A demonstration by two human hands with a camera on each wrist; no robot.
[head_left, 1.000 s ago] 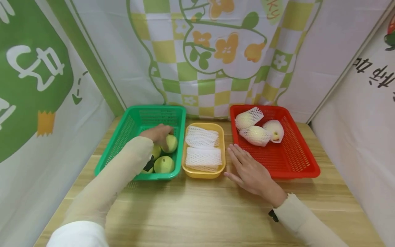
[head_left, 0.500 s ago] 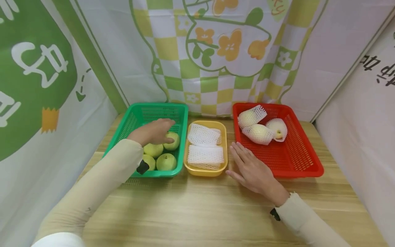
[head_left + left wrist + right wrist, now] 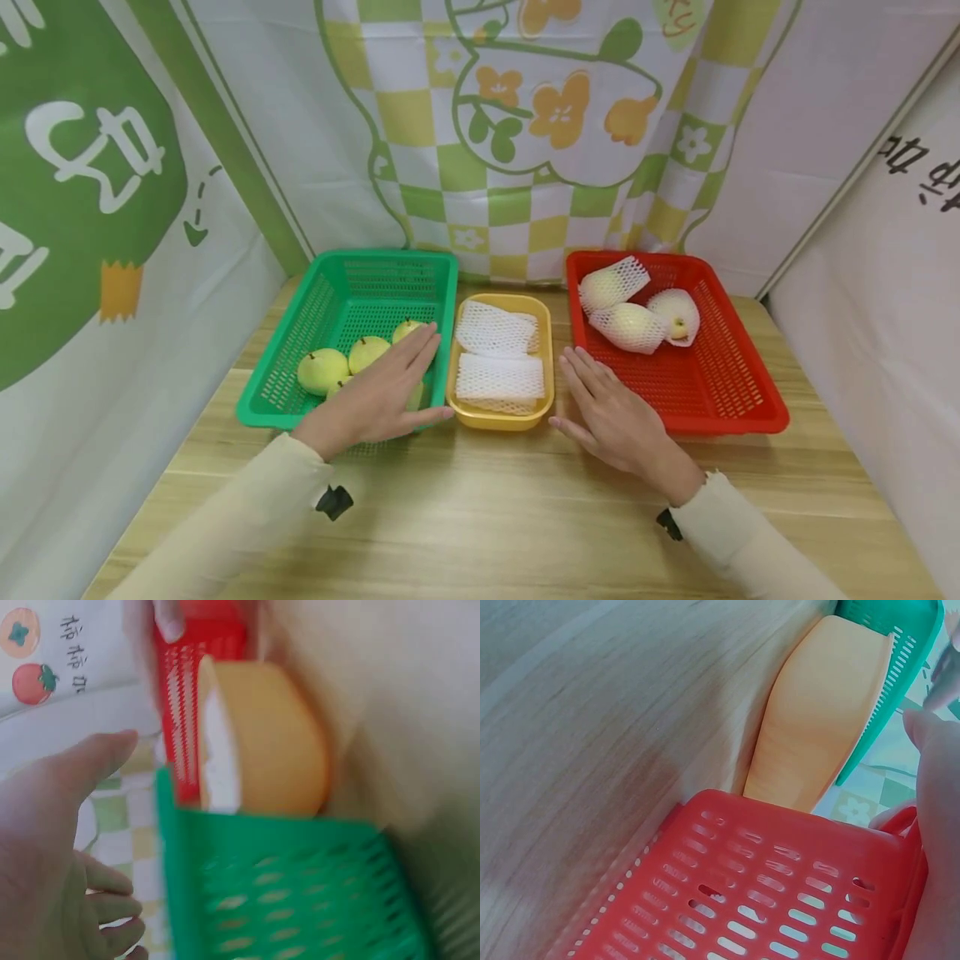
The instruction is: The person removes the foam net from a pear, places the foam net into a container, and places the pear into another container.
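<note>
My left hand (image 3: 378,396) hovers over the front right part of the green basket (image 3: 375,312), fingers straight and holding nothing. Below and behind it lie several yellow-green pears (image 3: 322,371), some partly hidden by the hand. My right hand (image 3: 615,417), fingers extended, is at the front left corner of the red basket (image 3: 712,392) and grips nothing. Inside that basket are three pears in white foam nets (image 3: 628,325). Between the baskets stands a yellow tray (image 3: 498,423) with folded white foam nets (image 3: 498,375). The left wrist view is blurred around the green basket wall (image 3: 292,892).
All three containers stand in a row on a wooden table (image 3: 480,517). A checked, flower-printed curtain (image 3: 517,208) hangs close behind them. White printed cloth panels (image 3: 862,333) border both sides.
My left hand has drawn back out of the green basket toward me, its fingers straightening, and more pears now show. The pears there sit differently. The right hand has stayed put.
</note>
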